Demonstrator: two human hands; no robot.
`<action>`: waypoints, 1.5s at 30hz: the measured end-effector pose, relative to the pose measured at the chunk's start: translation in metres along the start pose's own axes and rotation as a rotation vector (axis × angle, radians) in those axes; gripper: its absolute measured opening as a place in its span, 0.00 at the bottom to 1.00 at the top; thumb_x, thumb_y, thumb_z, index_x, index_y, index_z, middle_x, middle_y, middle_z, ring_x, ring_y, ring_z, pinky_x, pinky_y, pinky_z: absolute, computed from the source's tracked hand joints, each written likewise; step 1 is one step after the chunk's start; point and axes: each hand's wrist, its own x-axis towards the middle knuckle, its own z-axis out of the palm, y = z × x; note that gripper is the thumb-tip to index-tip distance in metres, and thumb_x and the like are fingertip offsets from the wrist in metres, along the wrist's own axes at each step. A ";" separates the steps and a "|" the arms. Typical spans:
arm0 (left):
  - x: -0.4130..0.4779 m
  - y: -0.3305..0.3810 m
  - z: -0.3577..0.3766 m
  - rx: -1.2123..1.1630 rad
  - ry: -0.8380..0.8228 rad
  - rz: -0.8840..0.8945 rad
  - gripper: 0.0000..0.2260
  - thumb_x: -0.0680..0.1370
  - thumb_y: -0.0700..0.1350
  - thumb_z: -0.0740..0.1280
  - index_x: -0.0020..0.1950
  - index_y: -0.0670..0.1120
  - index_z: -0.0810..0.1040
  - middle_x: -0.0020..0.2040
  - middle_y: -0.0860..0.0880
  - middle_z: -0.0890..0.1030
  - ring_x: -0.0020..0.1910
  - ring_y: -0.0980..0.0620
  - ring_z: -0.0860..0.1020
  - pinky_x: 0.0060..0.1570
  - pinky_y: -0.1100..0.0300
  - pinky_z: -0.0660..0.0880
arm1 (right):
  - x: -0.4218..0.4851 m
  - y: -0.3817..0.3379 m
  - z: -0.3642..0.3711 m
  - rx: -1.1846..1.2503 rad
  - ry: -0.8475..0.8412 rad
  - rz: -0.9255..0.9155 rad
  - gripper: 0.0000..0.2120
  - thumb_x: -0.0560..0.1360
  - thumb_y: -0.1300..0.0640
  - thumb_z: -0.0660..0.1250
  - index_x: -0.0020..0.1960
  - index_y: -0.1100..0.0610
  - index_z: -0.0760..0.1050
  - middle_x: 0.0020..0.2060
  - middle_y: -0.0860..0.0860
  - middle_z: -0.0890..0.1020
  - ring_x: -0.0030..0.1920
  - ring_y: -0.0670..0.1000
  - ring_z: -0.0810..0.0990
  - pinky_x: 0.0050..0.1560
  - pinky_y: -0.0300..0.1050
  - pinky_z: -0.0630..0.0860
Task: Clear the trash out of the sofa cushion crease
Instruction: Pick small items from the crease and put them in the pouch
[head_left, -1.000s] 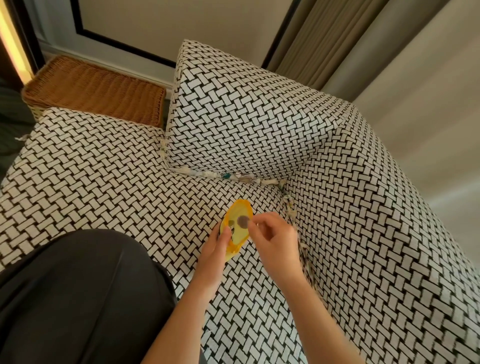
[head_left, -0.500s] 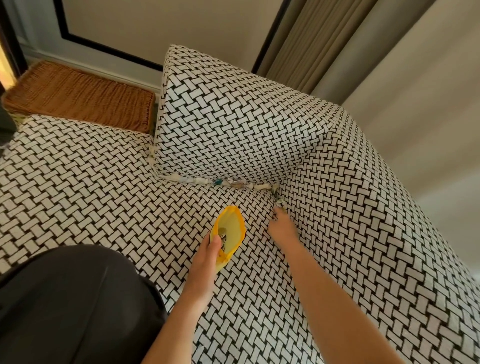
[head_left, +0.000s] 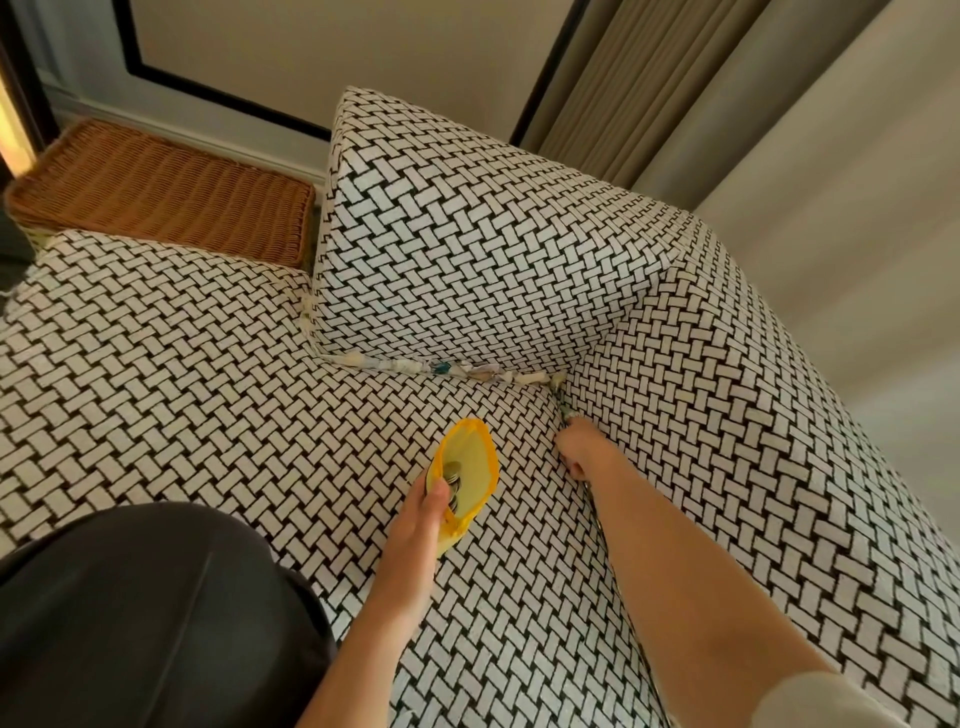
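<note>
A line of crumpled pale scraps, the trash (head_left: 457, 370), fills the crease under the back cushion (head_left: 483, 249) of the black-and-white woven sofa. More scraps (head_left: 562, 410) sit in the side crease by the armrest (head_left: 753, 415). My left hand (head_left: 415, 525) holds an open yellow bag (head_left: 467, 478) upright on the seat (head_left: 208, 389); dark bits lie inside it. My right hand (head_left: 579, 447) reaches into the side crease, fingertips pressed among the scraps and partly hidden, so I cannot see whether they pinch anything.
A brown wicker basket (head_left: 166, 187) stands beyond the seat at the far left. My dark-clothed lap (head_left: 145, 613) fills the lower left. Beige curtains (head_left: 675, 88) hang behind the sofa on the right.
My right hand left the mouth of the yellow bag and moved forward and right into the side crease. The left hand still holds the bag, which stayed in place.
</note>
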 end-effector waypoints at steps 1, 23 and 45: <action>0.000 0.001 0.000 0.004 0.000 -0.002 0.34 0.72 0.70 0.51 0.74 0.55 0.60 0.68 0.51 0.70 0.64 0.49 0.72 0.69 0.45 0.64 | 0.000 -0.001 -0.003 -0.006 -0.027 0.019 0.16 0.76 0.67 0.51 0.61 0.60 0.67 0.32 0.54 0.69 0.26 0.48 0.64 0.23 0.40 0.63; -0.001 0.001 -0.001 -0.008 -0.010 0.009 0.44 0.63 0.73 0.54 0.75 0.54 0.59 0.69 0.50 0.70 0.64 0.47 0.73 0.68 0.45 0.64 | -0.003 0.014 0.019 0.144 0.350 -0.063 0.10 0.78 0.61 0.57 0.54 0.59 0.74 0.38 0.53 0.77 0.34 0.50 0.74 0.31 0.41 0.71; -0.020 0.009 0.003 0.069 -0.008 -0.007 0.33 0.71 0.68 0.52 0.72 0.52 0.65 0.67 0.49 0.72 0.65 0.49 0.72 0.65 0.53 0.65 | -0.190 0.022 0.049 0.920 0.250 -0.531 0.08 0.77 0.58 0.63 0.43 0.52 0.80 0.31 0.43 0.78 0.31 0.39 0.71 0.32 0.32 0.70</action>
